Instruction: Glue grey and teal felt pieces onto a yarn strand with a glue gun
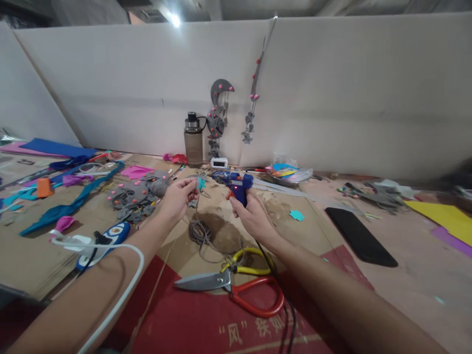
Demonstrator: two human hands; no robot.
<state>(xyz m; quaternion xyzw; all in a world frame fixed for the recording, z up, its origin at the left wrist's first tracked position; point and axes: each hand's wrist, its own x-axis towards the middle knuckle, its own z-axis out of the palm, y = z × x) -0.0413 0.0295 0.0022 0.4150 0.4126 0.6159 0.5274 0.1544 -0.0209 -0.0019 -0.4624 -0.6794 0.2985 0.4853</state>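
Note:
My right hand (250, 216) grips a blue hot glue gun (236, 184) by its handle, nozzle pointing left, a red light lit on its side. My left hand (179, 196) pinches a small teal felt piece (201, 184) on a thin grey cord, held just left of the nozzle. The cord hangs down to a coil of grey string (201, 233) on the cardboard below. The gun's black cable runs back along my right forearm.
Red-handled scissors (236, 290) and yellow-handled ones lie near me. A black phone (359, 236) lies right, a teal felt bit (297, 215) beside it. Grey felt shapes (134, 199), coloured felt scraps, a water bottle (193, 140) and white cardboard walls stand behind.

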